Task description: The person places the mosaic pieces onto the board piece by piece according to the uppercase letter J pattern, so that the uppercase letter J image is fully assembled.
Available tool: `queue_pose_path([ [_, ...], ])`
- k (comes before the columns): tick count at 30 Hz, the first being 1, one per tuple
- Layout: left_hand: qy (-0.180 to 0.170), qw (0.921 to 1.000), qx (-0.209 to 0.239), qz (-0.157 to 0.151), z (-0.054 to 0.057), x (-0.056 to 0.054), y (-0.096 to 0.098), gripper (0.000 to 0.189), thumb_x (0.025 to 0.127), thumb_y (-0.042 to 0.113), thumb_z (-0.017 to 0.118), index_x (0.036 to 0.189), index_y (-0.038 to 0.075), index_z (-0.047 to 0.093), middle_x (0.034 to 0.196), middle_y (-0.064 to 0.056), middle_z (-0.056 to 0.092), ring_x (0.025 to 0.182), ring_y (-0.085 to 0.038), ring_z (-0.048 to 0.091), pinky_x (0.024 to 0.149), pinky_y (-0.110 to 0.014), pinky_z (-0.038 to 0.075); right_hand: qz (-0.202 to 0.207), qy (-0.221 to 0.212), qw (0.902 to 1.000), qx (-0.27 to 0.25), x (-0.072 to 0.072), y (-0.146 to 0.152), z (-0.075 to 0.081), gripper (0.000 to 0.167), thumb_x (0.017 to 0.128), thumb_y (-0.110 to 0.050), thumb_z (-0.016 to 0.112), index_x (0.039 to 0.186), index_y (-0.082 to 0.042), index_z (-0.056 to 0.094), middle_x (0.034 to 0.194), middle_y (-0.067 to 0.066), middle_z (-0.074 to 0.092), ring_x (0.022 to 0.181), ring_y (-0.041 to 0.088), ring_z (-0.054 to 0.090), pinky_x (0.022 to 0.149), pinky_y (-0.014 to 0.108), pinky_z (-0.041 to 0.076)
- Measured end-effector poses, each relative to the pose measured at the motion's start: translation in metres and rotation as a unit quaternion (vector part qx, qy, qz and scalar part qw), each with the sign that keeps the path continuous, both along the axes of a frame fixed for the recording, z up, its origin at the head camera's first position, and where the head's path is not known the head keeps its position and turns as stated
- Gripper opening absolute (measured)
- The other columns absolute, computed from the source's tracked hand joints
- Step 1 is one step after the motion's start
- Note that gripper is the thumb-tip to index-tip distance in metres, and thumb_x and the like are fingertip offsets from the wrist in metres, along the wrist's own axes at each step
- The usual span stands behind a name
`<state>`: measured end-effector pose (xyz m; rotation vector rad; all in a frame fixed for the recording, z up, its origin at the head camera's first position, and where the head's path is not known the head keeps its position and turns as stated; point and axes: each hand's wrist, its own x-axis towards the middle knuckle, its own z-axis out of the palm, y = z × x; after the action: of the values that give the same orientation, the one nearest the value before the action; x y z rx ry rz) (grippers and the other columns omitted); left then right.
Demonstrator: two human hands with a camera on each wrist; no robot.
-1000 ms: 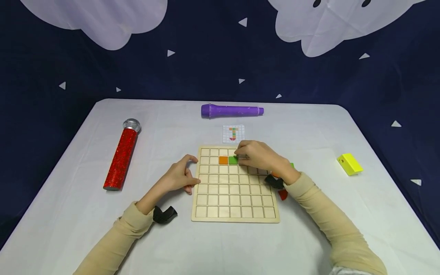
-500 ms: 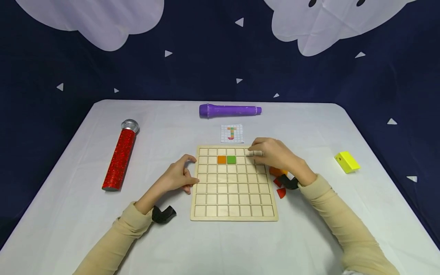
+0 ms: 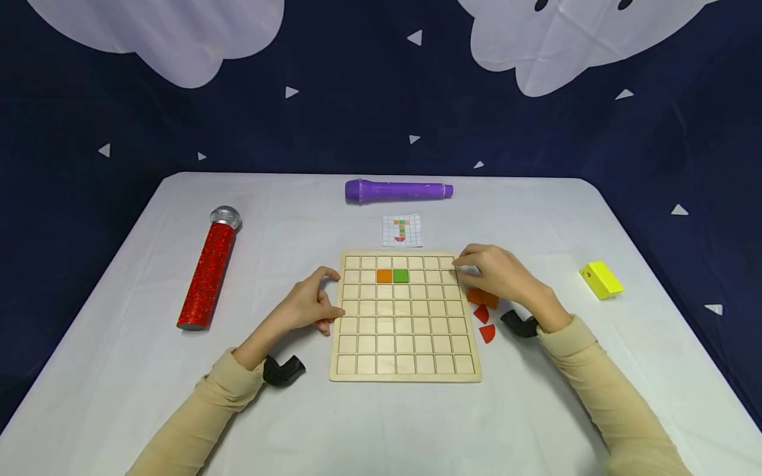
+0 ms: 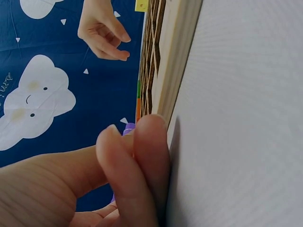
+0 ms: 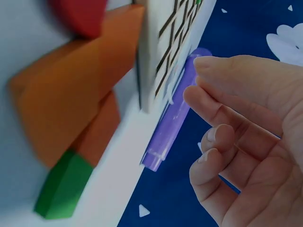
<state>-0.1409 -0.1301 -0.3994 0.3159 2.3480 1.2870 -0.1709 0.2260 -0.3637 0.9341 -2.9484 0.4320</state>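
A wooden grid board [image 3: 405,379] lies on the white table, with an orange square tile [image 3: 384,276] and a green square tile [image 3: 401,276] side by side in its second row. My left hand [image 3: 306,304] rests at the board's left edge, thumb and index finger spread along it. Over the board's upper right corner is my right hand [image 3: 503,272]; its thumb and index finger stand apart with nothing between them in the right wrist view. Beneath and beside it lie orange blocks [image 5: 61,99], a green block [image 5: 64,187] and two red quarter-round pieces [image 3: 487,333].
Behind the board lies a small card [image 3: 402,231] printed with a coloured J on a grid. A purple microphone [image 3: 399,192] is further back. To the left lies a red glitter microphone [image 3: 210,274], and at the right a yellow block [image 3: 601,280].
My right hand has moved right, from beside the green tile to the board's upper right corner above the loose pieces. The left hand stays at the board's edge.
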Motion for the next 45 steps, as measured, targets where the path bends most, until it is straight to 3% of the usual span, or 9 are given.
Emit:
queue_pose_path([
  [9,-0.001,1.0000,-0.001,0.004,0.001,0.000,0.000,0.061,0.081,0.005,0.071,0.131,0.005,0.036,0.061,-0.007,0.063,0.043,-0.013,0.060,0.046,-0.030,0.053,-0.024,-0.002,0.9997,0.006,0.007,0.020,-0.003,0.023,0.082,-0.005,0.067,0.104,-0.004,0.071,0.102,0.010,0.069,0.095,0.025,0.065,0.082,0.043,0.054],
  [24,-0.005,1.0000,0.000,0.001,-0.002,0.003,0.000,0.062,0.081,0.006,0.071,0.132,0.004,0.036,0.061,-0.008,0.063,0.042,-0.013,0.060,0.046,-0.030,0.053,-0.014,-0.002,0.9999,0.005,0.017,0.040,-0.015,0.023,0.078,-0.002,0.071,0.100,-0.003,0.072,0.094,0.006,0.069,0.086,0.020,0.065,0.076,0.039,0.055],
  [37,-0.002,1.0000,0.005,0.000,-0.001,0.001,0.000,0.063,0.081,0.006,0.071,0.133,0.004,0.035,0.061,-0.007,0.061,0.043,-0.013,0.060,0.047,-0.031,0.053,-0.013,-0.014,0.9993,0.032,0.008,0.041,-0.013,0.023,0.076,-0.004,0.069,0.099,-0.004,0.072,0.089,0.004,0.068,0.078,0.015,0.060,0.069,0.033,0.051],
  [45,-0.001,1.0000,0.009,0.000,0.001,0.001,0.000,0.062,0.081,0.005,0.070,0.132,0.004,0.035,0.060,-0.007,0.062,0.042,-0.012,0.060,0.046,-0.031,0.053,-0.015,0.011,0.9993,0.031,0.005,0.038,-0.008,0.025,0.077,-0.009,0.072,0.101,-0.002,0.072,0.094,0.008,0.069,0.081,0.019,0.062,0.071,0.037,0.054],
])
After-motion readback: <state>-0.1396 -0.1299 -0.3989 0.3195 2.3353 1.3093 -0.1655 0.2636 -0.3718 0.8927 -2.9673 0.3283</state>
